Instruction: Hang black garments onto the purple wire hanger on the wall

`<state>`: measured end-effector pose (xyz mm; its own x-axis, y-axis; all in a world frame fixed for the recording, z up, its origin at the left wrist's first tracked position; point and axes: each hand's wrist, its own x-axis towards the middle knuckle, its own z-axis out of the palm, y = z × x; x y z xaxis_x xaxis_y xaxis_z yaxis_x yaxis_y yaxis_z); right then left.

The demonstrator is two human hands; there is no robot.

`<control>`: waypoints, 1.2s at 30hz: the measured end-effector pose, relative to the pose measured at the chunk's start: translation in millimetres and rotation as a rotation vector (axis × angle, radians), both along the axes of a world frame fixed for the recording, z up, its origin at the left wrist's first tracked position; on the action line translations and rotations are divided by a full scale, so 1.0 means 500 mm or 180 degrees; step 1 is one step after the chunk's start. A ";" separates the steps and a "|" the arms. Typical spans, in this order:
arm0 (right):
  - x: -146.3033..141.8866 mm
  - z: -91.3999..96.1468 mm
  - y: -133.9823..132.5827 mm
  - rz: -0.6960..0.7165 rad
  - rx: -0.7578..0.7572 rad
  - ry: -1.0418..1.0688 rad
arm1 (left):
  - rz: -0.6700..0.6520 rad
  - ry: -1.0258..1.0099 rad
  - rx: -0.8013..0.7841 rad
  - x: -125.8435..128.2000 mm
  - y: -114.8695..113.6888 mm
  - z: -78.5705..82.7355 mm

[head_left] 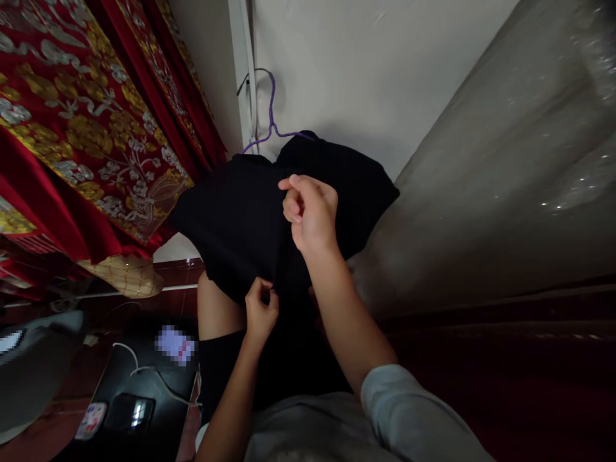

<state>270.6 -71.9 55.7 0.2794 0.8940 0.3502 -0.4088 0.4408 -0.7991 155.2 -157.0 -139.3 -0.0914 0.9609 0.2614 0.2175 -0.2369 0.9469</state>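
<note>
A black shirt (231, 212) hangs on a purple hanger (272, 122) in front of me, its front facing my hands. My left hand (262, 311) is closed low on the shirt, thumb and fingertips pinching the cloth near the middle of the front. Higher up, just below the collar, my right hand (310, 208) is over the front with its fingers curled in and one finger pointing left. Whether it grips cloth or something small between the fingertips is hidden.
Red curtains with gold and silver embroidery (110, 128) hang at the left. A black table (129, 359) at lower left holds a phone (131, 412), a white cable (163, 382) and a blurred light item. Grey plastic sheeting (505, 179) stands at the right. The wall (366, 64) is behind the shirt.
</note>
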 end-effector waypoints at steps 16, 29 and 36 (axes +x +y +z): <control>0.018 0.008 -0.030 -0.0064 0.0565 -0.0851 | -0.0543 0.0732 0.2121 -0.021 0.174 0.440; 0.016 -0.028 0.010 -0.0486 0.0366 -0.1558 | 0.0662 0.0795 0.3355 -0.060 0.204 0.487; 0.008 -0.138 -0.040 -0.0186 -0.0008 -0.1543 | 0.0895 -0.1770 0.0555 -0.253 0.239 0.329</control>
<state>274.8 -92.1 -13.5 0.1345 0.8827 0.4502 0.0360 0.4497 -0.8925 28.9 -37.7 25.2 -0.5000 0.8284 0.2526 -0.2182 -0.4027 0.8889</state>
